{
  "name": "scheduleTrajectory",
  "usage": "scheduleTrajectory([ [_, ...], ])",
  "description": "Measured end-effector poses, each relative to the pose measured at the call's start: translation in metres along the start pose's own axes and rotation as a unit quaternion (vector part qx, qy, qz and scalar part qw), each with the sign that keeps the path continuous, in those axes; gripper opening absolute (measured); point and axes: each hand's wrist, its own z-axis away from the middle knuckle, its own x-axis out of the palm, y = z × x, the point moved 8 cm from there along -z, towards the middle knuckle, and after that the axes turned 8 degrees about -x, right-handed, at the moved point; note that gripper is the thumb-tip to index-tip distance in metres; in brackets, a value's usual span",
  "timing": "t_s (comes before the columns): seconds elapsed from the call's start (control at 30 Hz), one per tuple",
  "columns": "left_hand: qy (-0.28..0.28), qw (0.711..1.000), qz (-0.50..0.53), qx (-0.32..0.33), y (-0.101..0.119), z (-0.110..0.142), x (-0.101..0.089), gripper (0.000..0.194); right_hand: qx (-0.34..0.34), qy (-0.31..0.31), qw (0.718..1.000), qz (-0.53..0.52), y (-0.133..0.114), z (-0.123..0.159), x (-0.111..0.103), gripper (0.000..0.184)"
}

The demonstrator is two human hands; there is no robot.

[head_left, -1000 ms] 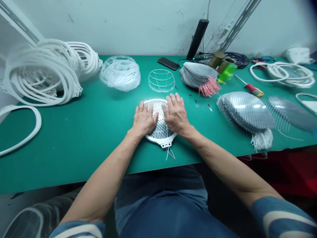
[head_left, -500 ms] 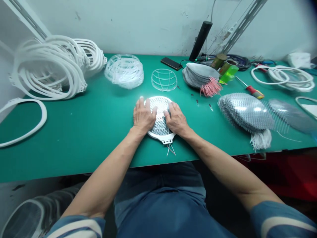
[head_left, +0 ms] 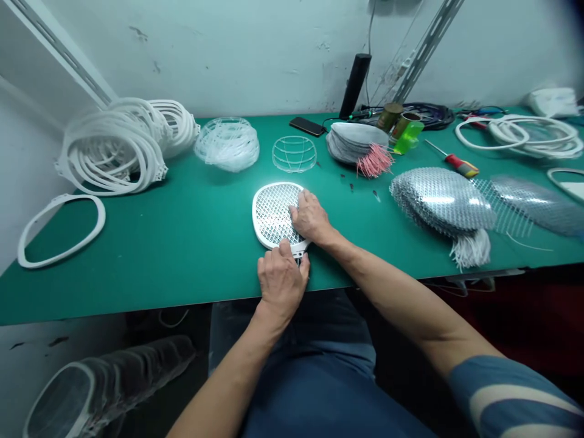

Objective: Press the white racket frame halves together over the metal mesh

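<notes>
A white racket head with metal mesh (head_left: 272, 214), like that of an electric mosquito swatter, lies flat on the green table in front of me. My left hand (head_left: 281, 277) is closed at its lower end, fingers over the bottom rim and thumb by the short neck; the wires there are mostly hidden. My right hand (head_left: 312, 218) grips the right rim, with its thumb lying over the mesh. Just beyond the racket head sits a clear plastic ribbed ring (head_left: 294, 154).
White frames (head_left: 114, 146) and clear rings (head_left: 228, 144) are heaped at the back left. One loose frame (head_left: 98, 226) lies at left. Grey mesh sheets with red wires (head_left: 356, 143), a screwdriver (head_left: 460, 164) and stacked metal meshes (head_left: 440, 198) are at right. A phone (head_left: 308, 126) lies behind.
My left hand has moved from the left rim down to the neck end of the racket head. My right hand stays on the right side. The camera view has shifted.
</notes>
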Motion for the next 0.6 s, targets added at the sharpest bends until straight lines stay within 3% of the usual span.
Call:
scheduleTrajectory([
  [0.27,0.01,0.999,-0.035,-0.022,0.01,-0.002,0.0,0.027,-0.003,-0.021,1.0,-0.009,-0.002,0.0,-0.003,0.053],
  [0.47,0.009,0.999,-0.043,-0.004,0.014,0.0,-0.003,0.022,-0.032,-0.096,0.994,-0.044,0.006,0.004,0.005,0.071],
  [0.6,0.019,0.998,-0.051,0.008,0.015,0.001,-0.002,0.022,-0.053,-0.078,0.994,-0.057,0.008,0.01,0.006,0.079],
])
